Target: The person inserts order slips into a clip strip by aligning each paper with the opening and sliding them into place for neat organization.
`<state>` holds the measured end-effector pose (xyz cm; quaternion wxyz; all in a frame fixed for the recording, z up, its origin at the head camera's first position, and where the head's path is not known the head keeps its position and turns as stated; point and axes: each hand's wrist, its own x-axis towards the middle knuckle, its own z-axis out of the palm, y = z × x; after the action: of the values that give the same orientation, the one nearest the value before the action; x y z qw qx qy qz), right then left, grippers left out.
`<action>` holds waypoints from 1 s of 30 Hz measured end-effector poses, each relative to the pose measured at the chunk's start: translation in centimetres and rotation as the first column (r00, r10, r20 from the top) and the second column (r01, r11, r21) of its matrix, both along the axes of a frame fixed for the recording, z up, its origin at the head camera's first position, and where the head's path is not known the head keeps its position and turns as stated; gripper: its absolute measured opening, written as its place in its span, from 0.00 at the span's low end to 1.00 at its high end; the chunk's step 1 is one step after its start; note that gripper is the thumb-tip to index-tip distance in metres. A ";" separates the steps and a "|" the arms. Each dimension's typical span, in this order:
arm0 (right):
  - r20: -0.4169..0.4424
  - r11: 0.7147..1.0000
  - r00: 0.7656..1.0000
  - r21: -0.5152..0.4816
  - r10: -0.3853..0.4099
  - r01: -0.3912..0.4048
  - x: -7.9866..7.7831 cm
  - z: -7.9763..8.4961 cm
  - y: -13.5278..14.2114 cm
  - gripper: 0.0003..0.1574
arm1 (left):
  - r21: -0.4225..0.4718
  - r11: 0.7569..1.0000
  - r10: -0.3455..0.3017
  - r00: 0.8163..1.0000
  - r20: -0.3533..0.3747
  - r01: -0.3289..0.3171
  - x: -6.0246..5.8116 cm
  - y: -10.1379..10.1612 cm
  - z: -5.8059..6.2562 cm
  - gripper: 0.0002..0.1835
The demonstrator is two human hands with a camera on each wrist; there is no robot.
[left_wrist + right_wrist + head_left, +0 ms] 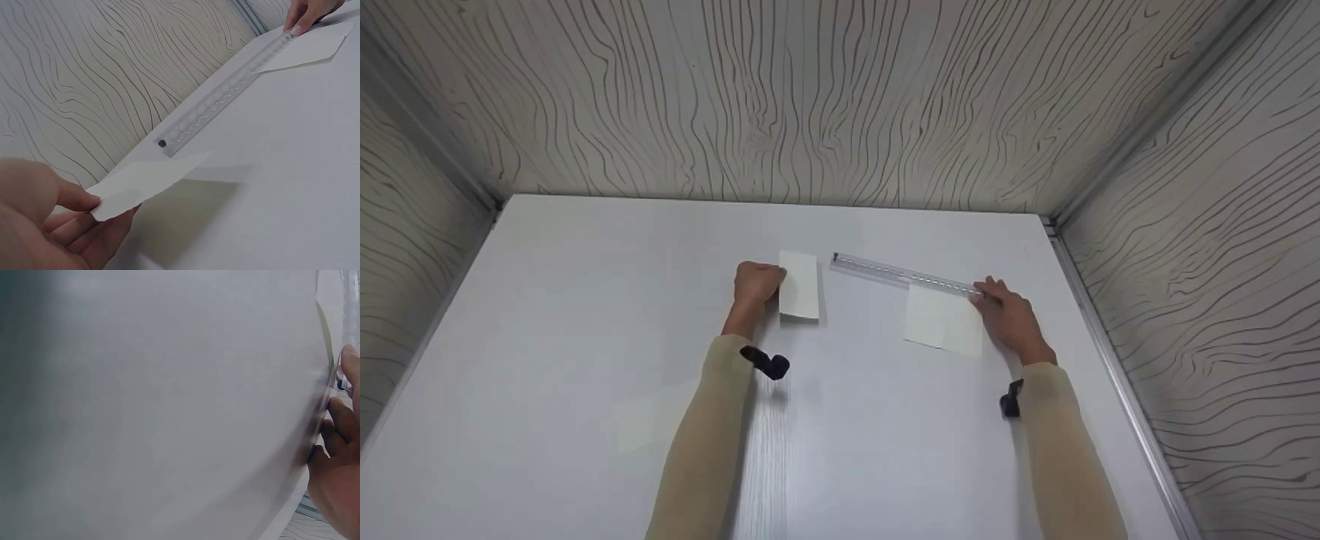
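Your left grip (757,283) pinches a narrow paper piece (799,289) by its left edge, seemingly so the rest stays free above the desk (585,337). Your right grip (1011,319) holds the clear ruler's (877,270) right end, likely steadying it along the wider paper sheet's (941,319) far edge; whether it also pinches that sheet, I cannot tell.

On the white surface (870,435), a pale paper sheet (941,322) is laid out, its far edge met by a slanting transparent ruler (896,273).
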<state>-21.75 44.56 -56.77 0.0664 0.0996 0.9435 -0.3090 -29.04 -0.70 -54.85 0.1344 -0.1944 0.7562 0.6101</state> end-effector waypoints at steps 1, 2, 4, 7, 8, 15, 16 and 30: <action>0.000 1.000 1.000 -0.003 0.000 0.000 0.0 0.0 0.0 0.38 | -0.004 1.000 0.001 1.000 -0.002 -0.001 0.0 0.1 -0.1 0.22; 0.000 1.000 1.000 -0.008 0.000 0.000 0.0 0.0 0.0 0.38 | -0.005 1.000 0.001 1.000 -0.003 -0.001 -0.1 0.1 -0.1 0.22; -0.001 1.000 1.000 -0.020 -0.002 0.002 0.1 -0.1 0.0 0.37 | -0.009 1.000 0.004 1.000 -0.005 -0.004 -0.1 0.3 -0.2 0.22; -0.005 1.000 1.000 -0.028 -0.004 0.004 0.2 -0.1 0.0 0.37 | -0.008 1.000 0.010 1.000 -0.006 -0.010 -0.2 0.5 -0.3 0.22; -0.007 1.000 1.000 -0.028 -0.006 0.006 0.2 -0.1 0.0 0.37 | -0.007 1.000 0.013 1.000 -0.004 -0.013 -0.2 0.5 -0.3 0.22; -0.016 1.000 1.000 -0.022 -0.013 0.013 0.2 -0.2 0.1 0.37 | 0.010 1.000 0.013 1.000 0.006 -0.013 -0.1 1.1 -0.2 0.22; -0.017 1.000 1.000 -0.023 -0.015 0.014 0.2 -0.2 0.1 0.37 | 0.005 1.000 0.010 1.000 0.007 -0.010 -0.2 1.2 -0.2 0.22; 0.003 0.998 1.000 -0.051 -0.021 0.021 0.2 0.0 0.0 0.38 | -0.037 0.999 -0.011 1.000 0.022 0.012 -0.7 2.1 -0.7 0.20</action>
<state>-21.53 44.54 -56.76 0.0668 0.1081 0.9341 -0.3336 -29.76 1.37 -55.52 0.1425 -0.1993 0.7669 0.5932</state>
